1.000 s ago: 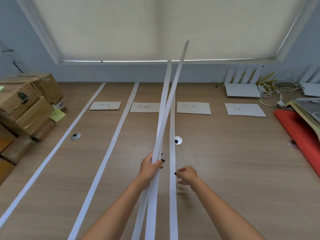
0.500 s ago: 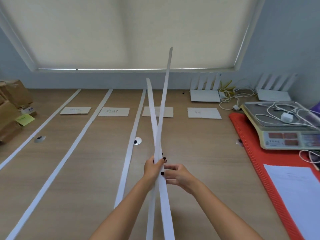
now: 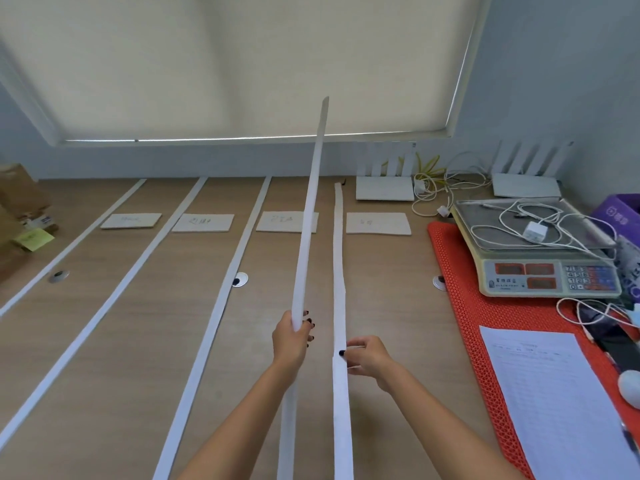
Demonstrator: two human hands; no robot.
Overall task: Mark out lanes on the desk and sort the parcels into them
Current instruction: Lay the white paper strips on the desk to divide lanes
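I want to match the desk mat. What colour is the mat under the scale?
Orange-red, with an open grid texture: the mat, seen in the head view.

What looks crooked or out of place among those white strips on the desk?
The fourth strip, pinched by the right hand, bends and kinks partway along, unlike the three straight strips to its left. Another strip, gripped by the left hand, sticks up in the air, not laid down yet.

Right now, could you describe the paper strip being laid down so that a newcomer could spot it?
Start at the red mat on the right of the desk. Just left of it, a white strip runs to the back wall, pinched by the right hand. Unlike its neighbour, it lies down, not raised.
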